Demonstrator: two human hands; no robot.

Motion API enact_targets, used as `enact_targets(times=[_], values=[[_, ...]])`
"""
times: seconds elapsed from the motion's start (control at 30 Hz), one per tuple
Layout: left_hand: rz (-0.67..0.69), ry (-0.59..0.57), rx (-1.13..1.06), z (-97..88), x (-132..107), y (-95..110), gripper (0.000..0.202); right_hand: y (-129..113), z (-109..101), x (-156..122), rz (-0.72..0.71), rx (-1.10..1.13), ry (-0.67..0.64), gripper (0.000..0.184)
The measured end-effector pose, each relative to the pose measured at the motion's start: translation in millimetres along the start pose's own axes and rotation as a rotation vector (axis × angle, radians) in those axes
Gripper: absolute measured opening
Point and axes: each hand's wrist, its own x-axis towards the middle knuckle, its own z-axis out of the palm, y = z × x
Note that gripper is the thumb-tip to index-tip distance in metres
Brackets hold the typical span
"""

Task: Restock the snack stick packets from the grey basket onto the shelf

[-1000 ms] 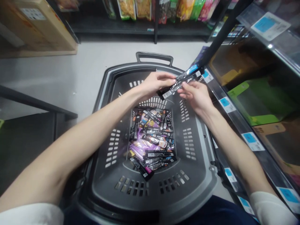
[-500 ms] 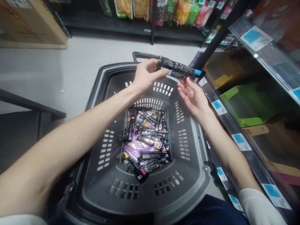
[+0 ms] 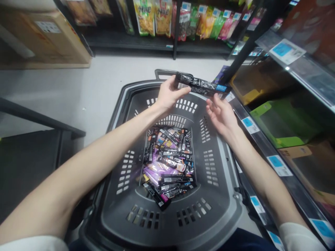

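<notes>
A long black snack packet [image 3: 201, 85] with small pale print and a blue patch is held level above the far rim of a grey shopping basket [image 3: 172, 226]. My left hand [image 3: 170, 94] is closed on its left end, thumb across the front. At its lower right edge, my right hand [image 3: 222, 113] pinches the packet lightly, the other fingers loosely curled beneath. Inside the basket lies a jumbled pile of black packets [image 3: 175, 179] and shiny purple packets [image 3: 159, 169].
Shelving with price tags [image 3: 278, 164] and a green-edged box [image 3: 282, 120] runs along the right. Hanging snack bags [image 3: 143, 17] line the back shelf. A cardboard box [image 3: 60, 38] stands at far left, and a dark metal bar [image 3: 39, 116] is nearer.
The view has shifted, so the basket, shelves and hands sit slightly lower and further right. The black packet stays between both hands, tilted a little differently.
</notes>
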Motion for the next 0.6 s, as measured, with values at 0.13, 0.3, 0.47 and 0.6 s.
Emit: enact_targets(times=[0.13, 0.3, 0.47, 0.6], values=[[-0.068, -0.014, 0.009, -1.5, -3.7, 2.7, 0.064, 1.7, 0.7, 0.3, -0.033, -0.032, 0.011, 0.029], [-0.03, 0.0, 0.038, -5.6, -2.6, 2.1, 0.06, 0.3, 2.5, -2.5, -0.033, -0.084, -0.001, 0.031], [-0.019, 0.036, 0.061, -2.3, -2.6, 6.1, 0.055, -1.9, 2.7, -4.1, -0.001, -0.109, -0.012, 0.03], [-0.036, 0.056, 0.066, 0.8, -3.9, 9.0, 0.05, -2.3, 2.8, -5.5, 0.024, -0.091, -0.009, 0.031]])
